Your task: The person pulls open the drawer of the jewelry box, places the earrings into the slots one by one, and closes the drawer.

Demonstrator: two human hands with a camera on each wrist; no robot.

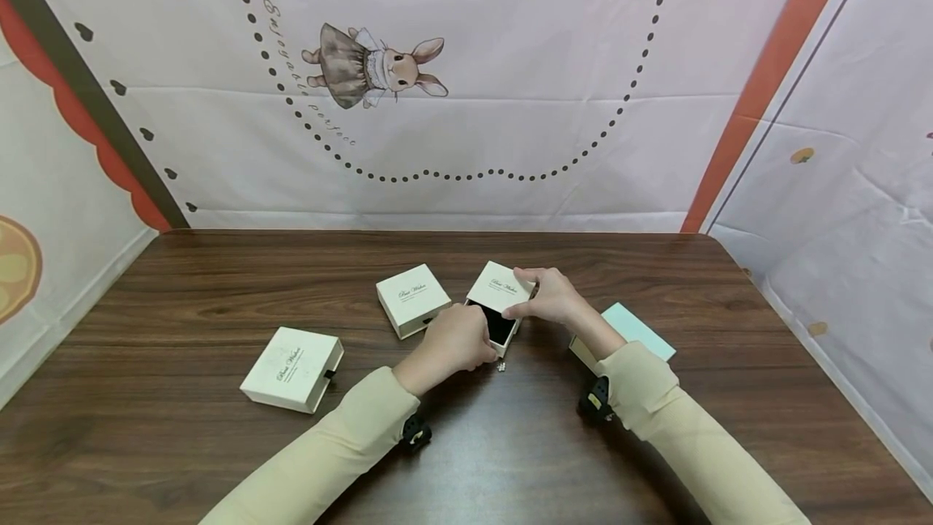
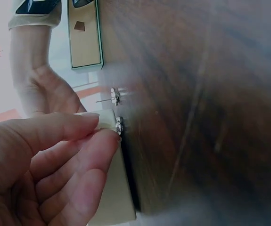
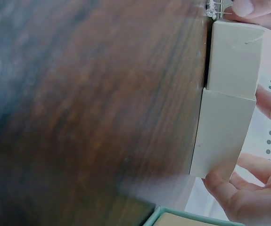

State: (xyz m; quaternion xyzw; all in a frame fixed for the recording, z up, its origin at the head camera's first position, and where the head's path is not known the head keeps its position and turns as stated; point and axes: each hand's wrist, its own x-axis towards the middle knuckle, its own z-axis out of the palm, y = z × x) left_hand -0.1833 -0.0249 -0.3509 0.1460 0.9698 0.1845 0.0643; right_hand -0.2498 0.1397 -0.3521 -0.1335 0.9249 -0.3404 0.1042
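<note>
A cream gift box [image 1: 501, 286] sits partly slid open, with a black-lined drawer [image 1: 498, 324] showing toward the near side. My right hand [image 1: 552, 296] grips its sleeve, thumb and fingers on different sides. At the drawer's near end is my left hand [image 1: 455, 339], fingers curled and thumb close to the index fingertip. In the left wrist view, one small silvery earring [image 2: 115, 96] stands on the table, its post pointing up. A second earring [image 2: 119, 126] is at my left fingertips, which seem to pinch its post; the contact is partly hidden.
Left of the opened box stands another cream box [image 1: 413, 298]. A third cream box [image 1: 291, 367] lies farther left, a dark tab at its side. Beneath and behind my right forearm is a mint-green box [image 1: 637, 330]. Printed cloth [image 1: 510, 104] hangs behind the brown table [image 1: 219, 282].
</note>
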